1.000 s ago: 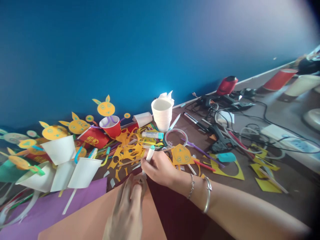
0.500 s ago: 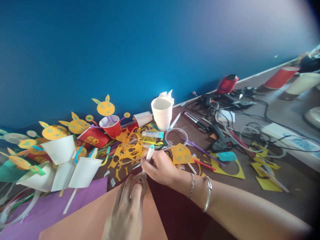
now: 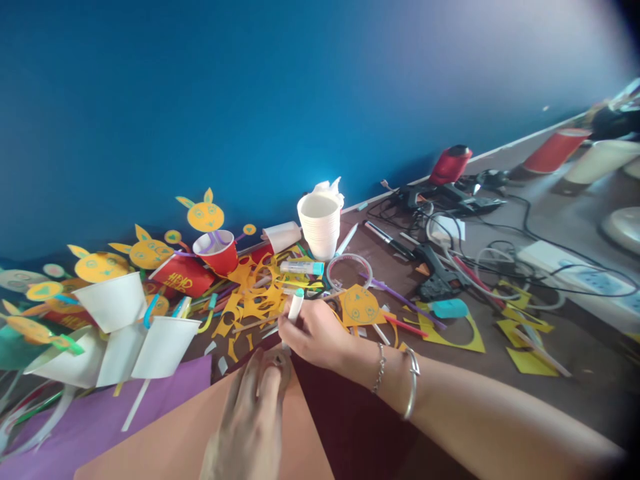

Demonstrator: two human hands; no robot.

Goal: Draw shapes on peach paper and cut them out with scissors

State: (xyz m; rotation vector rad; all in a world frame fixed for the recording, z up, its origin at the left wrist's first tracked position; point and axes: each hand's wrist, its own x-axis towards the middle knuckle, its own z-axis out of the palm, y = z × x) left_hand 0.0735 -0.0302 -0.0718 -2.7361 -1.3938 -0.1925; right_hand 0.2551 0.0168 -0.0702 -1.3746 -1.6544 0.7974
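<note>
Marker (image 3: 295, 307) held near-upright in the right hand (image 3: 315, 335), just below the center of the frame

At the bottom, the left hand (image 3: 249, 413) lies on a peach sheet (image 3: 165, 433), fingers close together; whether its grip holds anything cannot be told. Just beside it, the right grip is closed around the marker, teal end up, its tip hidden. A dark red sheet (image 3: 350, 427) lies at lower center, a purple sheet (image 3: 193, 381) at lower left. Beyond the hands, orange paper scraps (image 3: 250, 293) cover part of the tabletop (image 3: 470, 393); to their right are a clear ring (image 3: 370, 272) and a black glue gun (image 3: 441, 279). Farther back stand nested white cups (image 3: 321, 230), before a blue wall (image 3: 240, 100).
</note>
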